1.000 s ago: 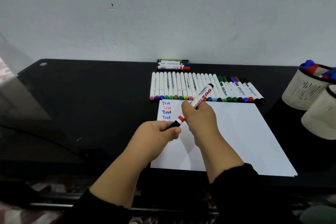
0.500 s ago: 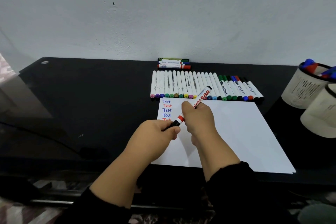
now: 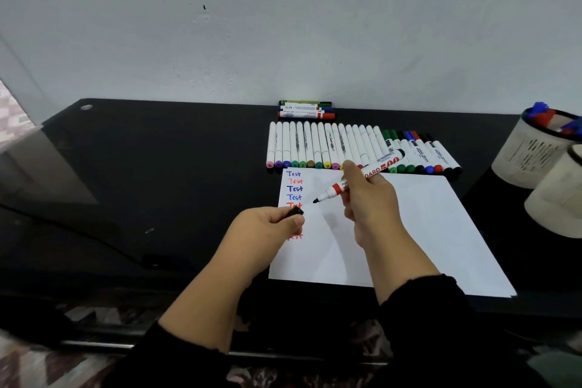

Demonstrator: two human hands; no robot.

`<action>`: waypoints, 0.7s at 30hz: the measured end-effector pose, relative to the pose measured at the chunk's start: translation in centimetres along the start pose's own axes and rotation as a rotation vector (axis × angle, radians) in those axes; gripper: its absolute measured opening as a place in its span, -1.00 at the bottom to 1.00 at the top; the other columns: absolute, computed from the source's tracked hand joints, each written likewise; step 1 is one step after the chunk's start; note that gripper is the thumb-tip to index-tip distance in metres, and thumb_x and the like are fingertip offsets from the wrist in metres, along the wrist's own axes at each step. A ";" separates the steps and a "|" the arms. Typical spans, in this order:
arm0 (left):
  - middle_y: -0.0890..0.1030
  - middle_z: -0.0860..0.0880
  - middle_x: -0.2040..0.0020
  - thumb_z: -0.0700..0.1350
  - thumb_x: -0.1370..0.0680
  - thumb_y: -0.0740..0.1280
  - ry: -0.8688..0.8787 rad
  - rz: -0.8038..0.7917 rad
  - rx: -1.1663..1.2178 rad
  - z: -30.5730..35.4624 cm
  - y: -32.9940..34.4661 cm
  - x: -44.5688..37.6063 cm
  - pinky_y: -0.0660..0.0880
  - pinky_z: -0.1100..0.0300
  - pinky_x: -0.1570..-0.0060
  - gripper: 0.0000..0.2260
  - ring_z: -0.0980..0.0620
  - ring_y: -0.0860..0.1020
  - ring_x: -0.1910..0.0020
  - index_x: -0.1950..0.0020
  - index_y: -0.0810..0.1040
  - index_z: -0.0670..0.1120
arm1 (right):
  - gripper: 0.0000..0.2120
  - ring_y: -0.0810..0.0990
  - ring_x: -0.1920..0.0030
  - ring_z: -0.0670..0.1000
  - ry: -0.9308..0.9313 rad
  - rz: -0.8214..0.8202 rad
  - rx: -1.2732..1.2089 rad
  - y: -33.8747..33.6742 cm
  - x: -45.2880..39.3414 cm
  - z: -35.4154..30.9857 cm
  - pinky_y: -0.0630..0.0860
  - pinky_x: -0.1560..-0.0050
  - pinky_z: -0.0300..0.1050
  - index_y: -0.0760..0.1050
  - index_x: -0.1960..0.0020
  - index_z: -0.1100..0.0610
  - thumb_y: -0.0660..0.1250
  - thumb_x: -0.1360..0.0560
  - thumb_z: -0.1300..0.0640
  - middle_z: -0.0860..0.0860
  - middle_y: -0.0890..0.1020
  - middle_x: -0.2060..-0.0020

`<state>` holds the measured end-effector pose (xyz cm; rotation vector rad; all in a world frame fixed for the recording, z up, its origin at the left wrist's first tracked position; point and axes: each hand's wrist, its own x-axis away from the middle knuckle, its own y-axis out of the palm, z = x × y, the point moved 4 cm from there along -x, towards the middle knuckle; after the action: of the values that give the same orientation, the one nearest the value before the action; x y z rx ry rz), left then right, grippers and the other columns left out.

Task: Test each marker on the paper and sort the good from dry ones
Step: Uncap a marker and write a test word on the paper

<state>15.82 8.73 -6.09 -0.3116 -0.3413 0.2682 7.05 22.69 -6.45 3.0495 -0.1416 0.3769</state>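
My right hand (image 3: 367, 198) grips an uncapped whiteboard marker (image 3: 359, 178), white barrel with red lettering and a red band near the nib, fingers curled round its middle. The dark tip points down-left and hangs just above the paper (image 3: 393, 230); I cannot tell whether it touches. My left hand (image 3: 267, 227) pinches the black cap (image 3: 295, 212) between thumb and fingers, over the sheet's left edge, a short gap away from the tip. The paper lies flat on the black table (image 3: 157, 167). Down its left margin runs a column of the word "Test" (image 3: 294, 188) in blue and red; my left hand covers part of the lower lines. Just beyond the sheet's far edge a row of markers (image 3: 330, 146) lies side by side, white barrels with coloured ends toward me, darker-capped ones at the right. Three more markers (image 3: 305, 109) are stacked crosswise against the wall behind the row. Two pale cups (image 3: 532, 154) stand at the far right; the rear one holds blue and red markers.
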 end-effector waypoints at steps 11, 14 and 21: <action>0.59 0.18 0.13 0.01 -0.56 0.28 0.022 0.118 -0.085 -0.9 -2.7 -0.7 0.25 0.37 0.34 -0.85 0.21 0.49 0.15 0.03 0.63 0.02 | -0.76 0.41 0.52 -0.12 -0.132 -0.127 0.226 -1.0 3.2 1.9 0.34 0.35 -0.17 0.43 0.29 0.12 0.46 -0.42 0.09 -0.01 0.54 0.51; 0.57 0.19 0.15 0.01 -0.56 0.28 0.027 0.109 -0.101 -1.0 -2.6 -0.8 0.24 0.38 0.35 -0.85 0.21 0.48 0.17 0.09 0.63 0.03 | -0.76 0.44 0.58 -0.22 -0.198 -0.138 0.342 -0.2 3.6 2.2 0.37 0.35 -0.24 0.42 0.28 0.11 0.42 -0.45 0.06 -0.05 0.54 0.52; 0.59 0.16 0.09 0.01 -0.55 0.30 0.016 0.107 -0.090 -1.3 -2.8 -1.0 0.29 0.36 0.31 -0.86 0.11 0.54 0.01 0.17 0.61 0.06 | -0.64 0.44 0.42 -0.15 -0.259 -0.121 0.436 0.9 3.5 2.7 0.30 0.50 -0.45 0.26 0.37 0.13 0.36 -0.50 0.12 0.00 0.45 0.47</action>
<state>15.95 5.53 -6.54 -0.4213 -0.3220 0.3555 10.98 21.32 -8.20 3.5018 0.1310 -0.0017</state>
